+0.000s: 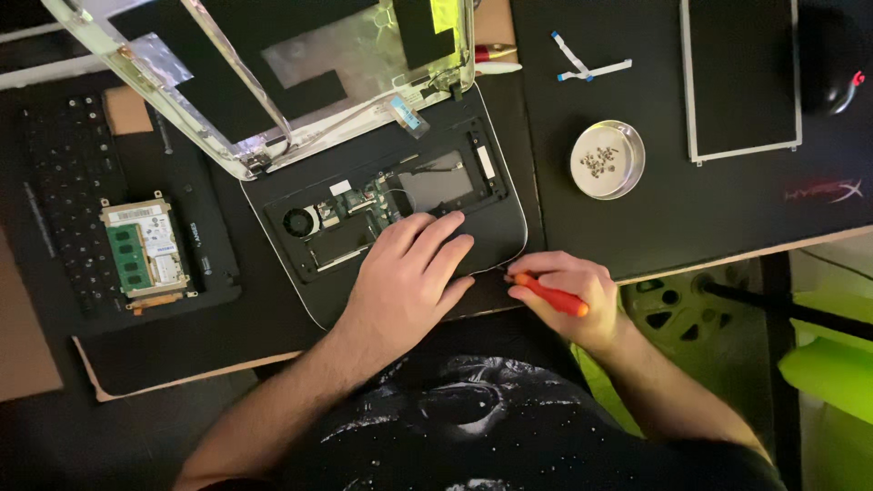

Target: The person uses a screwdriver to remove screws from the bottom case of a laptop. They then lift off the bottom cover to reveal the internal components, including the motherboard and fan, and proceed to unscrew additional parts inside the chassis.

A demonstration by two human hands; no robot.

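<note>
At laptop base (496, 232) front edge: left hand (409, 273) flat, fingers spread; right hand (568, 295) fingers clamped on orange screwdriver (550, 295).

My right hand (573, 295) grips a glossy orange plastic screwdriver handle (555, 297); at twelve o'clock, a shiny round metal dish (627, 173) on the matt black mat (673, 218).

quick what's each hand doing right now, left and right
Left hand: open, palm down, pressing flat on the laptop base.
Right hand: closed around an orange-handled screwdriver, tip at the base's front edge.
</note>
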